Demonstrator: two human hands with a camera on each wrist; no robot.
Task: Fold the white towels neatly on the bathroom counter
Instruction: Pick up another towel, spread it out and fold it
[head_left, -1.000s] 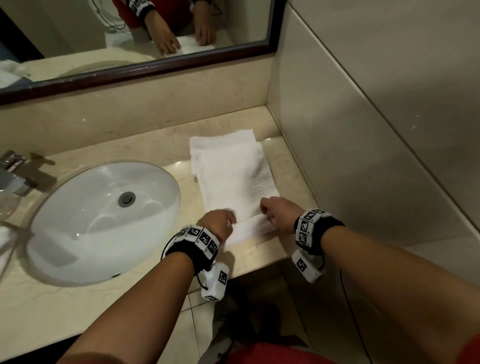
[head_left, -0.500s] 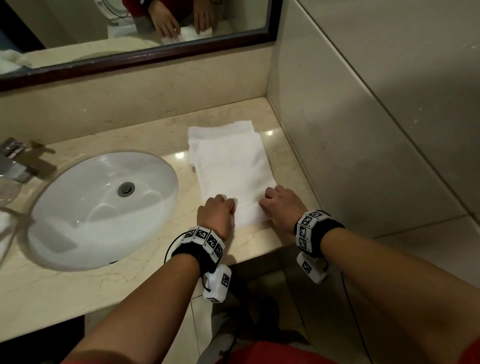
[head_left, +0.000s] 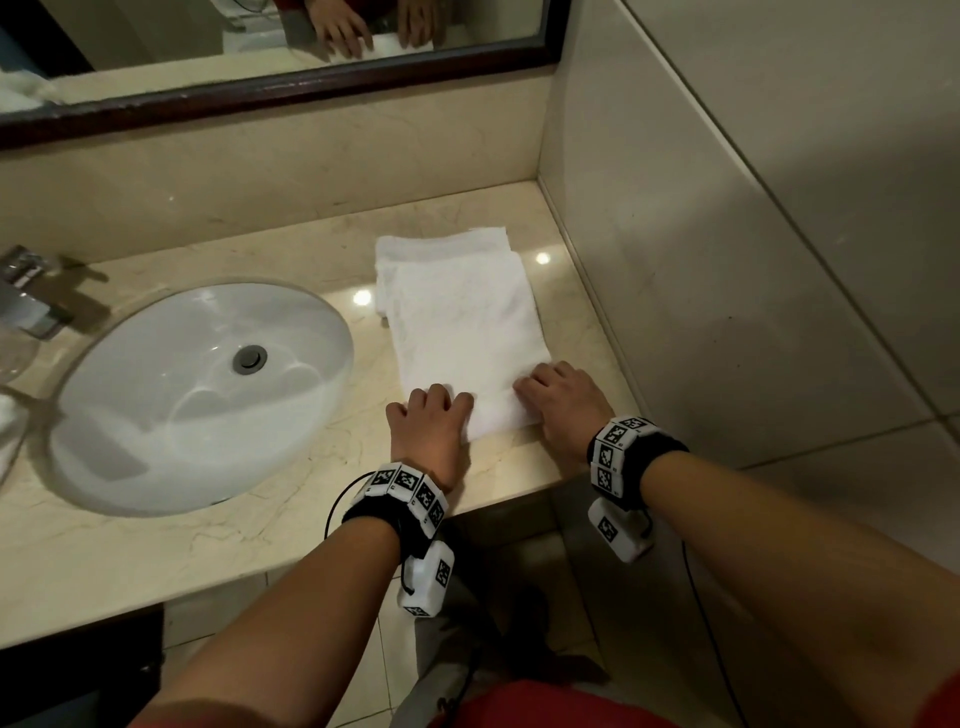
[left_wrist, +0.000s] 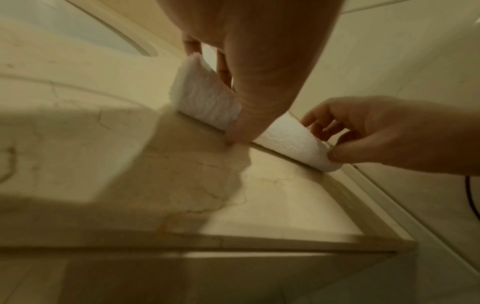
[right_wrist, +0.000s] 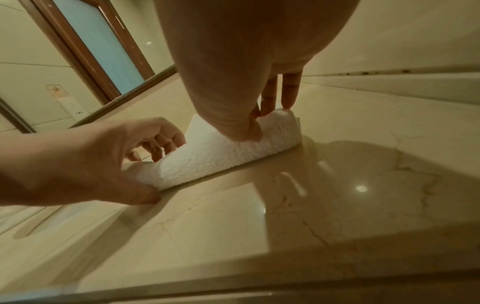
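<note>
Left hand (head_left: 432, 426): knuckles up, fingers curled over the near left corner of the white towel (head_left: 462, 322), thumb tucked at the towel's edge where it meets the desk (head_left: 291, 530). In the right wrist view the fingers (right_wrist: 166, 142) bend down behind the raised roll of cloth and the thumb lies under its end, so this hand grips the towel.

Right hand (head_left: 563, 402): knuckles up at the near right corner of the same towel. In the left wrist view its thumb and fingers (left_wrist: 315, 119) pinch the rolled edge between them, so it too grips the towel.

White towel: 1 long folded strip lying flat on the desk, running from the desk's front edge toward the back wall. The near end is lifted into a low rounded fold between the 2 hands. The far end shows a second layer sticking out a little beyond the top layer.

Desk: pale marbled stone, glossy, with ceiling lights reflected in it on both sides of the towel.

Sink (head_left: 197, 395): white oval basin set in the desk, left of the towel and just beside it, with a metal drain plug in the middle. A metal tap (head_left: 26, 296) stands left of the towel, beyond the sink.

Mirror (head_left: 270, 47): dark-framed, on the wall behind the towel, reflecting both hands on the cloth.

Tiled wall (head_left: 753, 234): right of the towel, meeting the desk.
</note>
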